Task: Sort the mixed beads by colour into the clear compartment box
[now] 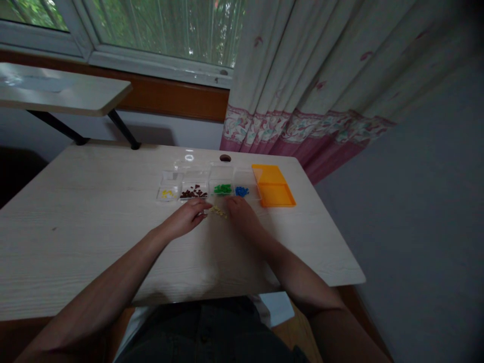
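Note:
My left hand (188,217) rests on the pale wooden table (94,212), fingers curled in a pinch at the left end of a small pile of pale yellow pieces (218,212). My right hand (242,212) lies just right of that pile, fingers bent down beside it; what they hold, if anything, is hidden. Behind the hands stands a row of clear small boxes: one with yellow pieces (167,193), one with dark red pieces (193,192), one with green pieces (223,189) and one with blue pieces (242,191).
An orange lid or tray (273,185) lies right of the boxes. A round cable hole (225,158) sits at the table's far edge. A second table (56,93) stands at the back left under the window. A curtain (321,75) hangs at the right.

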Demonstrator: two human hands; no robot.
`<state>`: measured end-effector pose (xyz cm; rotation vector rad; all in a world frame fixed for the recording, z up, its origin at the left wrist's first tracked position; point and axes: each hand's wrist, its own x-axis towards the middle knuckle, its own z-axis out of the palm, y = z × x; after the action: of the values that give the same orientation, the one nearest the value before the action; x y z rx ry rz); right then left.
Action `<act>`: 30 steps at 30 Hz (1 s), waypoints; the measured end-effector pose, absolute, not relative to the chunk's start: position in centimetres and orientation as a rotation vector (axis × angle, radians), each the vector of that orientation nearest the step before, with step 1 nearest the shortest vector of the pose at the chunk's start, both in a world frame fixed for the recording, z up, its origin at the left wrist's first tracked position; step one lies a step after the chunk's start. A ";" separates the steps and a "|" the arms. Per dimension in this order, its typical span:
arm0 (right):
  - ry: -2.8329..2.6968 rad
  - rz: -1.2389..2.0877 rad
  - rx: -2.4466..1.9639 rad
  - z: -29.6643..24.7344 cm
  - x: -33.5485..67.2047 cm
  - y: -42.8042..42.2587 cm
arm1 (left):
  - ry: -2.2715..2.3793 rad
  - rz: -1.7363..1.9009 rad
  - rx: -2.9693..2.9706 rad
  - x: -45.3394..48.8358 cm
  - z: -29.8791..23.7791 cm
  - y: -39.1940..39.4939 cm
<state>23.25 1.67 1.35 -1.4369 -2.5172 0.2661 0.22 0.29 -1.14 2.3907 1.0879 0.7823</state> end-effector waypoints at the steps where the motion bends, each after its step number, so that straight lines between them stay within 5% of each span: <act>1: -2.523 0.270 -1.417 1.2 23.2 1.6 | 1.089 0.792 2.387 0.3 -1.1 0.3; 30: -2.224 0.587 -1.176 0.2 24.4 2.8 | 1.111 0.802 2.267 1.0 -0.6 -0.1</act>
<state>24.44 2.75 0.24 -1.1762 -2.2241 0.5871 0.95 -0.10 -0.62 2.2673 1.1106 0.8021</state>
